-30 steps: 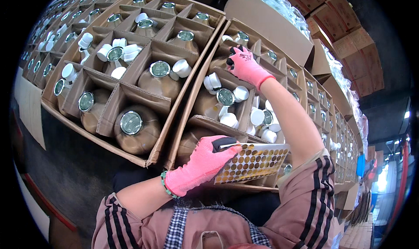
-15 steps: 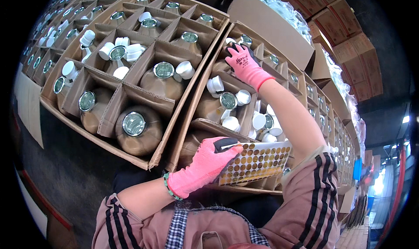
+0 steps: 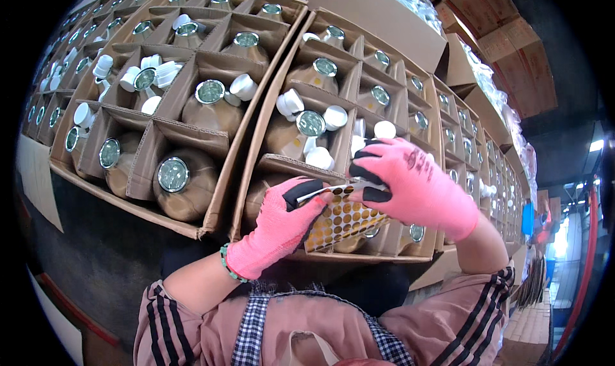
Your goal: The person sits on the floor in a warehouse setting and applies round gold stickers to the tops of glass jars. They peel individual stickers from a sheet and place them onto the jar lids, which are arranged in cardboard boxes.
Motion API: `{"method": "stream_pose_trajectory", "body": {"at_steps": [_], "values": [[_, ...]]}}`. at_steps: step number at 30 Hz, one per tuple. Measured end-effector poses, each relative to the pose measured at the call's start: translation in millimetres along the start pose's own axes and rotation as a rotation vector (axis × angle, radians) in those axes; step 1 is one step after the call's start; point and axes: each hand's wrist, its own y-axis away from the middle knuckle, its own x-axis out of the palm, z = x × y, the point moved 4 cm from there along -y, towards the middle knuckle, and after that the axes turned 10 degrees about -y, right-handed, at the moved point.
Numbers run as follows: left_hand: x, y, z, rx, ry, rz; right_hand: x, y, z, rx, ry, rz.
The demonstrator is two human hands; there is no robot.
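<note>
My left hand [image 3: 272, 228], in a pink glove with black fingertips, grips a sheet of round gold stickers [image 3: 339, 222] between thumb and fingers. The sheet is tilted over the near part of a divided carton [image 3: 257, 167]. My right hand [image 3: 423, 186], gloved alike, closes at the sheet's upper edge, its thumb against the sheet. Whether a single sticker is between its fingers is hidden. Just beyond my hands stands a round glass bottle [image 3: 282, 135] with a silvery rim, and white caps [image 3: 320, 159] around its neck.
At left, another divided carton [image 3: 122, 190] holds several wide-bodied bottles [image 3: 208, 113] and loose white caps [image 3: 166, 72]. More bottle cartons [image 3: 460, 141] run off to the right. Behind them are a carton with clear plastic wrapping [image 3: 410, 4] and stacked brown boxes [image 3: 516, 52].
My right hand has come back from a bottle farther off to the sticker sheet. That bottle is now uncovered. My left hand still holds the sheet; the view has shifted slightly.
</note>
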Motion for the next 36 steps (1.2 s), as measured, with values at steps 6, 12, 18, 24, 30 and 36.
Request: {"method": "stream_pose_trajectory", "body": {"at_steps": [6, 12, 18, 24, 30, 36], "values": [[8, 1, -8, 0.094, -0.111, 0.018, 21, 24, -11, -0.017, -0.071, -0.117], [9, 5, -6, 0.036, -0.045, 0.037, 27, 38, -6, -0.118, -0.019, -0.299], [10, 6, -9, 0.083, -0.096, 0.052, 28, 40, -3, -0.086, 0.045, -0.330], [8, 7, -14, 0.142, -0.089, 0.050, 24, 41, 1, -0.056, 0.025, -0.293], [6, 7, -13, 0.057, -0.022, 0.066, 23, 48, 7, -0.170, 0.097, -0.319], [0, 7, -17, 0.022, -0.045, 0.077, 30, 51, 13, -0.269, 0.221, -0.404]]}}
